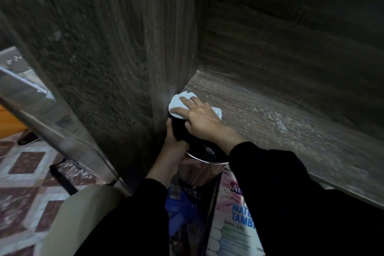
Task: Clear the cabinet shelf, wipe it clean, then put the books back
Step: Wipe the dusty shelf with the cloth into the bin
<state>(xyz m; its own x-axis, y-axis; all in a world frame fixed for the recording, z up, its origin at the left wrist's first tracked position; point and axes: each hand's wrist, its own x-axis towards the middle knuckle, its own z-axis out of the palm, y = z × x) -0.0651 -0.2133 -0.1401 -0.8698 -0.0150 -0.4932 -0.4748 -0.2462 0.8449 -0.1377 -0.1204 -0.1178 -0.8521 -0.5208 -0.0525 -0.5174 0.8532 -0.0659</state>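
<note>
Step in hand: the wipe. Shelf [270, 114] is already cleared, no books on it. Right hand [199, 116] lies flat, fingers straight & spread, pressing a white cloth [177, 102] onto the shelf's near-left corner, right up against the cabinet side panel [116, 58]. Nothing is gripped; the cloth is just pinned under palm & fingers. Left hand [172, 151] is below the shelf edge, fingers curled round the rim of a metal bin [207, 161] w/ black liner, held tight under that corner. Prob. there to catch dust pushed off the lip; specks show inside the liner.

To the right of the cloth the shelf shows pale dusty streaks, esp. mid & right, so the wipe looks partway at most. Books lie low & near, below the shelf front: a pale book [236, 214] w/ blue lettering and a blue book [180, 203] just left of it, both partly hidden by sleeves & bin.

Next move, imo: drag what's gathered over the edge into the bin, rim snug to the lip so nothing drops on the books. Then work the cloth rightward over the streaks & into the far edge, w/ flat, even pressure. Books go back only after that.
</note>
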